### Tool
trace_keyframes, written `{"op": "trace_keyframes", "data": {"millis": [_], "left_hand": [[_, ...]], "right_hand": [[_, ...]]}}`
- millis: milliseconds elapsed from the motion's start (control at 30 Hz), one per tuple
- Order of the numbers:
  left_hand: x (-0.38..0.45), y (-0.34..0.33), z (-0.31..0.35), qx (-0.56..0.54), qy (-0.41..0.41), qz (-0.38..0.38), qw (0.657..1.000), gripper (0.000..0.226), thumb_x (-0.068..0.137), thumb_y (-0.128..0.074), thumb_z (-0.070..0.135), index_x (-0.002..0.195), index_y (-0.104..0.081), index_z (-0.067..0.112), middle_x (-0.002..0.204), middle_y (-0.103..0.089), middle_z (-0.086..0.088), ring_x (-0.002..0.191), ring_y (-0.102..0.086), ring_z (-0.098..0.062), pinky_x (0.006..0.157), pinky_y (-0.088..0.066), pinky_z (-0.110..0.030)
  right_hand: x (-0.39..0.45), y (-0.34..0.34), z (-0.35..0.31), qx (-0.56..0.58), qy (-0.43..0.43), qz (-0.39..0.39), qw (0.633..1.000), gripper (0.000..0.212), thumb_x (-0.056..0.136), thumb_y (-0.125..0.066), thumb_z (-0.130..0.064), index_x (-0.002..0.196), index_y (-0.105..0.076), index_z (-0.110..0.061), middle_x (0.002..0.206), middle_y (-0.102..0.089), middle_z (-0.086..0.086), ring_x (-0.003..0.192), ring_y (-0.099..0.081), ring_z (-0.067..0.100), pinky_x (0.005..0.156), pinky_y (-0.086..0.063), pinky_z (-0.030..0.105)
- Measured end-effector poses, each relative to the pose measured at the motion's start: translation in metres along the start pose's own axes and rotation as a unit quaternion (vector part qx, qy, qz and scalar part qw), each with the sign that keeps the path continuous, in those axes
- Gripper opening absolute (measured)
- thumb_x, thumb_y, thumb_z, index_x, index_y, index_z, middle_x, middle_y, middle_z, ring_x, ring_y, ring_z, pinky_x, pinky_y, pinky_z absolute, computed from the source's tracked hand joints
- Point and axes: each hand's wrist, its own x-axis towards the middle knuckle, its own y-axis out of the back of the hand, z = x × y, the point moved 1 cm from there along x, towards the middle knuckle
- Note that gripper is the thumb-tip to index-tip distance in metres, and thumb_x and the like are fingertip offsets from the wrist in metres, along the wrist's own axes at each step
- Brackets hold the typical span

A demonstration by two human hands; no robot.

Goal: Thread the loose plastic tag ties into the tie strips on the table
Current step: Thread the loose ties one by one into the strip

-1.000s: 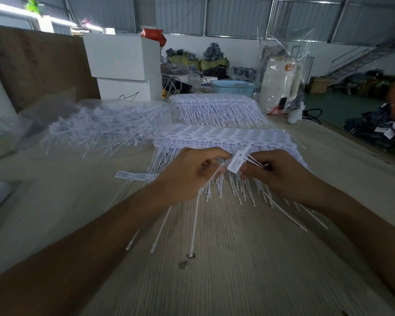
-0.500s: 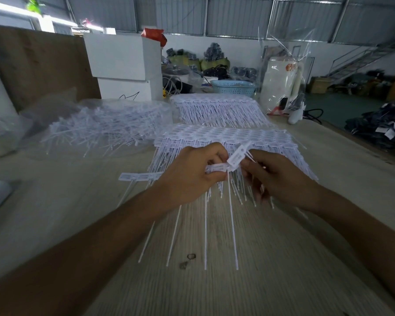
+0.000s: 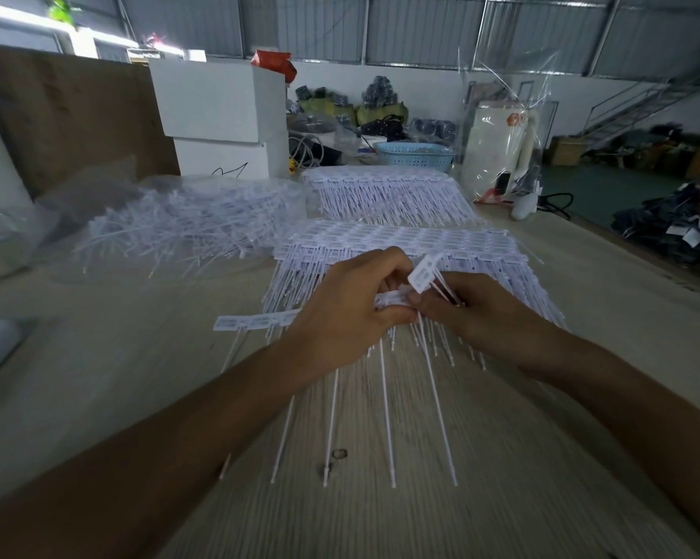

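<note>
Head view, mid-table: left hand [image 3: 342,312] pinching tie strip [image 3: 255,321] at its near end, right hand [image 3: 473,312] pinching loose tag tie [image 3: 424,272] by the flat tag. Probably featherlight, bendy, slippery stems, so best gripped at the stiff tags
</note>
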Motion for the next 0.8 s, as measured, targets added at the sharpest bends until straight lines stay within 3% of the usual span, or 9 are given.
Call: {"op": "trace_keyframes", "data": {"millis": [100,200,233,267,333,433,500,633,800], "left_hand": [[-0.001,-0.001,0.000,-0.009,0.019,0.001,1.000,0.034,0.073,-0.087,0.016,0.094,-0.061,0.011,0.083,-0.064,0.004,0.078,-0.060,-0.011,0.066,-0.048,-0.026],[-0.001,-0.001,0.001,-0.012,0.019,0.002,1.000,0.034,0.073,-0.087,0.016,0.093,-0.060,0.011,0.082,-0.063,0.004,0.077,-0.059,-0.010,0.064,-0.048,-0.023],[-0.001,-0.001,0.001,-0.011,0.019,0.004,1.000,0.034,0.073,-0.087,0.016,0.092,-0.059,0.011,0.082,-0.063,0.005,0.076,-0.059,-0.010,0.063,-0.047,-0.021],[-0.001,-0.001,0.001,-0.011,0.020,0.006,1.000,0.033,0.074,-0.086,0.016,0.092,-0.059,0.012,0.082,-0.062,0.005,0.076,-0.059,-0.010,0.062,-0.047,-0.020],[-0.002,-0.001,0.001,-0.014,0.027,0.010,0.999,0.034,0.074,-0.086,0.015,0.092,-0.058,0.012,0.082,-0.061,0.007,0.076,-0.058,-0.010,0.061,-0.045,-0.015],[-0.002,-0.001,0.000,-0.028,0.037,0.005,0.999,0.035,0.074,-0.086,0.018,0.095,-0.058,0.012,0.084,-0.063,0.007,0.077,-0.060,-0.009,0.061,-0.048,-0.018],[0.000,-0.001,0.001,-0.052,0.051,-0.011,0.997,0.039,0.075,-0.086,0.024,0.100,-0.058,0.016,0.088,-0.066,0.010,0.080,-0.063,-0.006,0.064,-0.050,-0.019],[0.000,0.003,-0.001,-0.078,0.081,-0.063,0.992,0.041,0.084,-0.079,0.033,0.113,-0.052,0.023,0.088,-0.072,0.008,0.074,-0.068,-0.006,0.060,-0.050,-0.018],[-0.002,0.009,-0.006,-0.064,0.081,-0.104,0.989,0.039,0.090,-0.071,0.036,0.122,-0.049,0.028,0.092,-0.074,0.006,0.067,-0.070,-0.018,0.064,-0.054,-0.041]], "right_hand": [[-0.002,0.000,-0.002,-0.005,-0.014,-0.007,1.000,0.048,0.094,-0.055,-0.047,0.093,-0.069,-0.001,0.074,-0.058,0.015,0.067,-0.050,0.014,0.065,-0.037,0.034],[-0.001,0.000,-0.001,-0.004,-0.021,-0.026,0.999,0.049,0.097,-0.054,-0.045,0.104,-0.069,0.001,0.098,-0.067,0.025,0.079,-0.061,0.027,0.073,-0.045,0.041],[-0.001,0.001,0.000,-0.001,-0.023,-0.035,0.999,0.047,0.098,-0.054,-0.043,0.105,-0.070,0.000,0.097,-0.069,0.021,0.078,-0.063,0.023,0.073,-0.046,0.039],[-0.002,0.001,-0.001,0.006,-0.023,-0.041,0.999,0.043,0.099,-0.055,-0.041,0.102,-0.071,-0.001,0.084,-0.071,0.010,0.071,-0.061,0.011,0.066,-0.044,0.028],[-0.003,0.000,-0.003,0.029,-0.025,-0.049,0.998,0.033,0.100,-0.056,-0.033,0.092,-0.072,-0.006,0.059,-0.059,-0.016,0.055,-0.051,-0.005,0.057,-0.036,0.012],[-0.004,0.000,-0.005,0.067,-0.020,-0.049,0.996,0.026,0.100,-0.057,-0.025,0.078,-0.071,-0.024,0.051,-0.054,-0.023,0.047,-0.050,-0.008,0.050,-0.034,0.004],[-0.003,0.002,-0.006,0.082,-0.024,-0.039,0.996,0.036,0.099,-0.058,-0.028,0.066,-0.070,-0.035,0.048,-0.051,-0.020,0.044,-0.047,-0.006,0.047,-0.032,0.005],[-0.002,0.003,-0.004,0.073,-0.055,-0.007,0.996,0.040,0.096,-0.061,-0.040,0.057,-0.065,-0.038,0.055,-0.038,-0.001,0.050,-0.032,0.012,0.048,-0.024,0.025],[-0.001,0.008,-0.003,0.080,-0.087,0.046,0.992,0.037,0.099,-0.059,-0.034,0.065,-0.071,-0.037,0.050,-0.041,-0.008,0.044,-0.033,0.006,0.042,-0.026,0.020]]}}
